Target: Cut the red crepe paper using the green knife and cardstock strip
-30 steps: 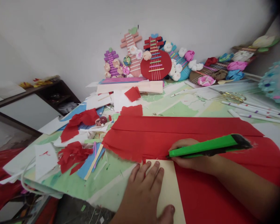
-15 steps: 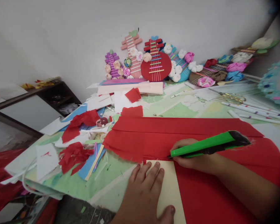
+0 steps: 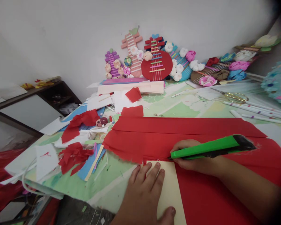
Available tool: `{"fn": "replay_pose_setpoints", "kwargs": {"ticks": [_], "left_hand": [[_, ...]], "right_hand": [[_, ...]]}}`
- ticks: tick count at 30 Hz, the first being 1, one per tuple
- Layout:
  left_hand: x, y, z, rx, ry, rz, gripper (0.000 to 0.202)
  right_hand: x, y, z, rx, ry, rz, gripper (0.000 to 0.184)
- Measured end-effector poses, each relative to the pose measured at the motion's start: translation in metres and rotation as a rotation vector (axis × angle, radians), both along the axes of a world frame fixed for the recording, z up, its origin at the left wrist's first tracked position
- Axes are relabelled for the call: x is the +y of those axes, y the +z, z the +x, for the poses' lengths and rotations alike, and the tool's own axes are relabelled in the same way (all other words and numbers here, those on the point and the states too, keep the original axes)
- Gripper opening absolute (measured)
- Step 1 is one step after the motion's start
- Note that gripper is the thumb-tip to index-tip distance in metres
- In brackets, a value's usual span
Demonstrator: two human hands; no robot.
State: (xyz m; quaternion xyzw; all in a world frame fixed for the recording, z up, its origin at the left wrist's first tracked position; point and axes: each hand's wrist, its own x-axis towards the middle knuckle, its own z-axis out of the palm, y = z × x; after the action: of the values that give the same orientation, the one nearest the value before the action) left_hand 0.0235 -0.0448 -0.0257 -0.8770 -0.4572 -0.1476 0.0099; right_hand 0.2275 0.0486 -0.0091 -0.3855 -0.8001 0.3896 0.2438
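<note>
My left hand (image 3: 146, 190) presses down flat with its fingers spread on a cream card strip (image 3: 172, 190) at the bottom middle. Under and around the strip spreads a large sheet of red paper (image 3: 201, 197). My right hand (image 3: 189, 153) is closed around a green utility knife (image 3: 208, 147) with a dark rear end. The knife slants down to the left, its tip close to the strip's top right corner and the red paper. Whether the tip touches the paper I cannot tell.
Torn red paper scraps (image 3: 75, 156), blue strips and white pieces litter the table's left side. Scissors (image 3: 234, 97) and white sticks (image 3: 255, 109) lie at the right. Several lute-shaped crafts, including a red one (image 3: 156, 65), lean on the wall. A dark cabinet (image 3: 58, 98) stands left.
The rear end of the knife has dipped slightly and shifted right, while its tip stays near the same spot. My left hand has not moved.
</note>
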Motion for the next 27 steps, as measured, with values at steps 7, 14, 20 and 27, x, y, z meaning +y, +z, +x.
{"fn": "replay_pose_setpoints", "kwargs": {"ticks": [7,14,20,27], "left_hand": [[-0.0002,-0.0003,-0.0006,0.003,0.0,-0.008,0.063],[-0.0001,-0.0005,-0.0008,0.003,0.003,-0.012,0.061],[-0.0013,0.0043,0.0007,-0.001,0.023,-0.077,0.063],[-0.002,0.0051,0.0008,-0.006,0.029,-0.098,0.062]], "right_hand": [[0.0003,-0.0012,0.0,-0.017,0.013,0.038,0.008],[0.0027,-0.0045,0.0017,-0.071,0.043,0.081,0.01],[0.001,-0.0051,0.0031,-0.072,0.032,0.105,0.008],[0.0013,0.0012,0.0057,-0.01,0.037,0.048,0.007]]}}
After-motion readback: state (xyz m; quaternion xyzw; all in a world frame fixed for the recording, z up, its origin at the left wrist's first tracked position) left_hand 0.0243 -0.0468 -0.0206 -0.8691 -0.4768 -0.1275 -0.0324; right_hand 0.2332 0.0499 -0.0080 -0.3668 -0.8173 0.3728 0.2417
